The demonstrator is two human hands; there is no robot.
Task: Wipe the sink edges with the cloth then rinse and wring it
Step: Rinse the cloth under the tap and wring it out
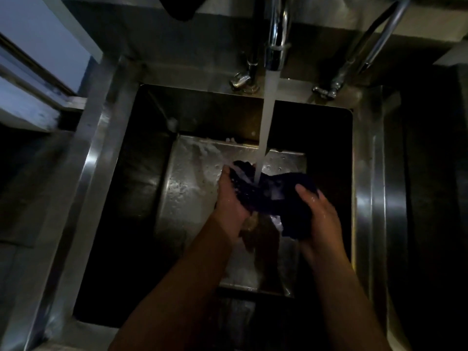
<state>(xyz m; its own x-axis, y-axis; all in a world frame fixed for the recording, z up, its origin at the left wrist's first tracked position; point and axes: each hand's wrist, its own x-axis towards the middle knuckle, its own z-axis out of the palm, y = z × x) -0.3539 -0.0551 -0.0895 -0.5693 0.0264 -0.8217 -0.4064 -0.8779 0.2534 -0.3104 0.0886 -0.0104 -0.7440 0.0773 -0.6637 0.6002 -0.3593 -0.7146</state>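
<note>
A dark blue cloth (276, 196) is bunched between both my hands over the middle of a deep steel sink (106, 138). A stream of water (267, 122) falls from the chrome tap (276, 46) onto the cloth's top. My left hand (230, 201) cups the cloth's left end from below. On the right, my right hand (321, 219) grips the other end, with the thumb lying over the fabric. Part of the cloth hangs down under my right palm.
A second curved tap pipe (374, 39) and its valve (326, 91) stand at the back right; another valve (240, 79) sits left of the running tap. Wet steel rims frame the basin. A window frame (38, 72) lies to the left.
</note>
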